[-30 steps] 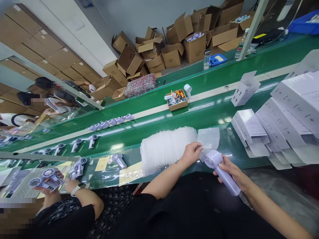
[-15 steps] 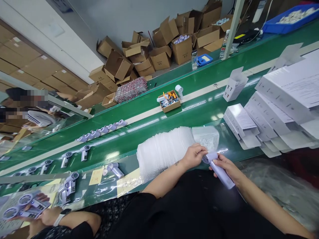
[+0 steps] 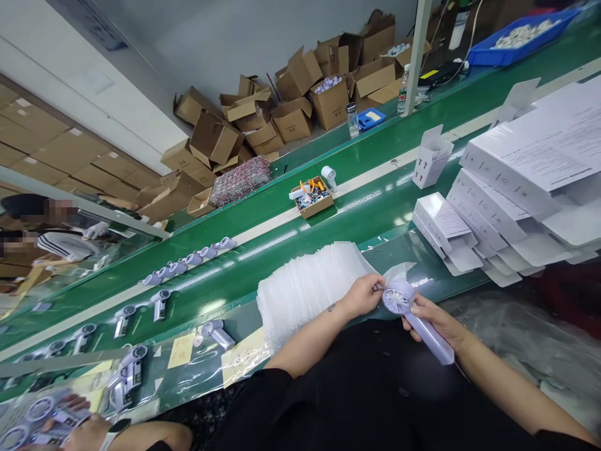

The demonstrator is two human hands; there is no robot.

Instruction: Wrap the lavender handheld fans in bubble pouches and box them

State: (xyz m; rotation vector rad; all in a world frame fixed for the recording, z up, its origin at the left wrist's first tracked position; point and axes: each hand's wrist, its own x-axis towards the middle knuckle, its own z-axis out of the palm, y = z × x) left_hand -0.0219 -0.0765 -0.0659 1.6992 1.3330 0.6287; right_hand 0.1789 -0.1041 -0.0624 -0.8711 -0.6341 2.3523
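Observation:
In my right hand (image 3: 429,316) is a lilac handheld fan (image 3: 429,338), gripped where its handle meets the round head. The fan's grille faces up toward me and its handle slants down to the right. Beside the fan head, my left hand (image 3: 367,293) is closed in a pinch. A translucent plastic bag (image 3: 399,273) stands up behind the fan head, close to my left fingertips; its lower part is hidden. Under my left forearm lies a thick row of white translucent bags (image 3: 307,288).
White boxes (image 3: 493,207) are stacked at right. Beyond the bags, a small carton of parts (image 3: 313,199) sits on the green conveyor (image 3: 263,263). Several fans (image 3: 161,305) lie at left, one fan (image 3: 218,334) nearer. A co-worker's hands (image 3: 84,429) hold fans at lower left.
The fan has turned so its grille now faces me. The translucent bag, flat on the table before, now stands up behind the fan head. The whole view has shifted slightly.

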